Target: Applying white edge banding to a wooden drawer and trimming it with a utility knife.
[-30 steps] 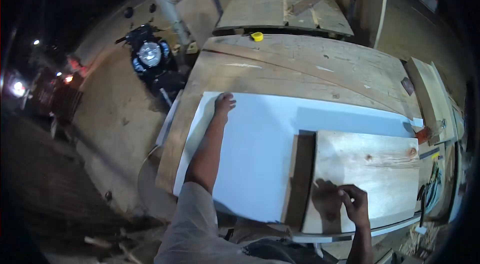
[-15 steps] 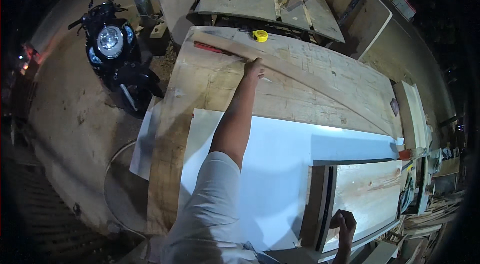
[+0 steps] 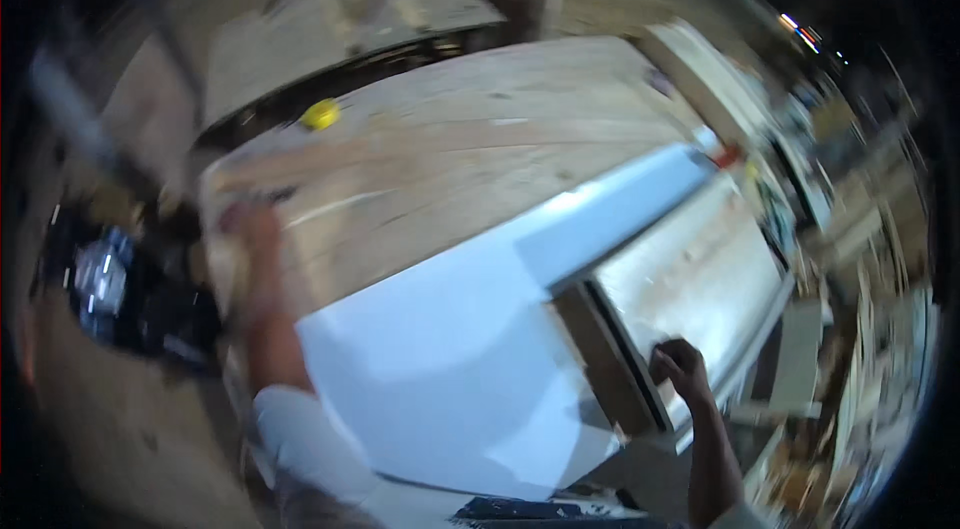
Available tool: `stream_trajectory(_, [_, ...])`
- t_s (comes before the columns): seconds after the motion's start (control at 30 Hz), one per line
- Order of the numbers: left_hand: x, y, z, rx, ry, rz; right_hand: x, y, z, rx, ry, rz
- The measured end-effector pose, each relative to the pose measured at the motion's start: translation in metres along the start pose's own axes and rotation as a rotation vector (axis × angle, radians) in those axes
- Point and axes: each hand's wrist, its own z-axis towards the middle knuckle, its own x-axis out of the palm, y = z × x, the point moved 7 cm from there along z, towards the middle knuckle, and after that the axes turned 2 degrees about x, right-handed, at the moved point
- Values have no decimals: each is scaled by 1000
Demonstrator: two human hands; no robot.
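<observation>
My left hand, smeared by motion, is at the left end of the big wooden tabletop, beside a blurred red-handled tool with a dark part. Its fingers cannot be made out. Beyond it, a long thin wooden strip lies across the tabletop. My right hand is closed, fingers curled, over the near left edge of a pale glossy wooden panel; whatever is inside the fingers is hidden. A dark-edged gap runs along that panel's left side. Between my arms a white sheet covers the near part of the table.
A yellow tape measure sits near the tabletop's far edge. A second low table stands behind. At the left is a parked motorbike. Boards and scrap wood are on the right.
The whole view has swung to the right. My left hand has left the middle of the wooden strip and moved to the red-handled tool. My right hand stays closed at the panel.
</observation>
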Motion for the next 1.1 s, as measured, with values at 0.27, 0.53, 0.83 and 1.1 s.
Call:
stream_trajectory(0.27, [-42, -20, -45, 177, -57, -427, -27, 0, -24, 3, -19, 50])
stream_trajectory(0.53, [-403, -113, -303, 583, 3, -1688, -88, 36, -97, -270, -45, 30])
stream_trajectory(0.83, [-681, -290, -714, 1634, -173, -1729, -291, -1, -196, -482, -119, 173])
stream_trajectory(1.1, [-785, -419, -906, 2100, 93, -1522, -479, -145, -273, -307, -651, 168])
